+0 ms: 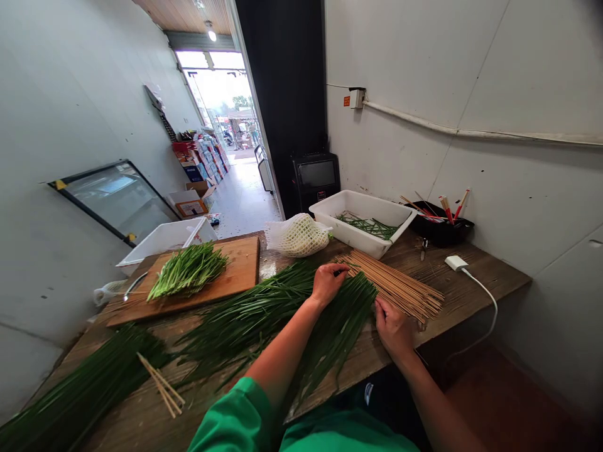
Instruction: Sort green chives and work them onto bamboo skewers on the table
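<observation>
Long green garlic chives (346, 320) lie in a row over the table's front edge, their cut ends toward the bamboo skewers. My left hand (328, 284) is closed at the upper left of this row, its fingertips pinching chive ends. At the row's right edge my right hand (393, 323) is closed, thumb against the fingers; what it pinches is too small to make out. Just beyond it lies a thick spread of bamboo skewers (396, 285). A larger heap of loose chives (254, 307) extends left from under my left forearm.
A cutting board (245, 267) bears cut green stalks (188, 270). Behind are a net-wrapped bundle (299, 235), a white tub (325, 220) with green pieces and a black basket (443, 232). A white charger (455, 263) lies right; more chives (94, 376) and several sticks (162, 386) lie left.
</observation>
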Action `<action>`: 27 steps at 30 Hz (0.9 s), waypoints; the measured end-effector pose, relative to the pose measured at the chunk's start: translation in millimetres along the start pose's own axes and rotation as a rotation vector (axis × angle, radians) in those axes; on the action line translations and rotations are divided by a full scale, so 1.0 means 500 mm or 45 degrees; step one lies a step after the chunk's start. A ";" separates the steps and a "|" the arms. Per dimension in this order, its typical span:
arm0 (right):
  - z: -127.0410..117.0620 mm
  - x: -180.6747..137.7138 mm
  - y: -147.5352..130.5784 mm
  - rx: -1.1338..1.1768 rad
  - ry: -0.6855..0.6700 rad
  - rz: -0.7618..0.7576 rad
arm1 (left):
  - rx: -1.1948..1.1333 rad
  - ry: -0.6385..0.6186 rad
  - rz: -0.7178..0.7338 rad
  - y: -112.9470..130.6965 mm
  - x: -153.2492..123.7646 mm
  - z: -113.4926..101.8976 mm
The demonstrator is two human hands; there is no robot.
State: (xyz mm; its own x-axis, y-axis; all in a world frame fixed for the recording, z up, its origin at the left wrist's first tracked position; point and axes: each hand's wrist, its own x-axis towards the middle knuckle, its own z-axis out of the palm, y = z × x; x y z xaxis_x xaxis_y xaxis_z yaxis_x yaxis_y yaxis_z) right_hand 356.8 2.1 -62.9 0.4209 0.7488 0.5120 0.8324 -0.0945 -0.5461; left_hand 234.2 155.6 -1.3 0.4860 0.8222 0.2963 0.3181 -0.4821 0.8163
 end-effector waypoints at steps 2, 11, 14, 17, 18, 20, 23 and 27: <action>0.000 0.000 0.000 0.006 -0.012 0.022 | 0.001 -0.016 0.033 0.001 -0.003 0.004; 0.004 -0.001 0.008 -0.023 0.045 0.031 | 0.303 -0.372 0.112 0.034 0.002 -0.059; 0.009 0.000 0.010 -0.065 0.063 0.028 | 0.678 -0.185 -0.074 0.025 0.018 -0.134; 0.011 0.001 0.012 -0.086 0.058 0.011 | 0.971 -0.159 -0.278 -0.001 0.027 -0.194; 0.012 0.001 0.013 -0.085 0.058 0.007 | 1.017 -0.170 -0.328 -0.012 0.028 -0.206; 0.014 0.001 0.016 -0.074 0.061 0.003 | 1.054 -0.183 -0.386 -0.033 0.030 -0.217; 0.016 0.000 0.020 -0.030 0.049 0.013 | 1.062 -0.180 -0.420 -0.061 0.031 -0.213; 0.016 0.000 0.021 -0.015 0.028 0.036 | 1.090 -0.140 -0.446 -0.084 0.033 -0.200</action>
State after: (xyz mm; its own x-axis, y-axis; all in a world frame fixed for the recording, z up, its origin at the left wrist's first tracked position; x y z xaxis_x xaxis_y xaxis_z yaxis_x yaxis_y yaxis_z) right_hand 362.7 6.3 -73.8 0.4519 0.7310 0.5113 0.8243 -0.1230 -0.5527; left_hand 147.4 219.6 18.9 0.3093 0.9508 0.0183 0.9319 -0.3069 0.1936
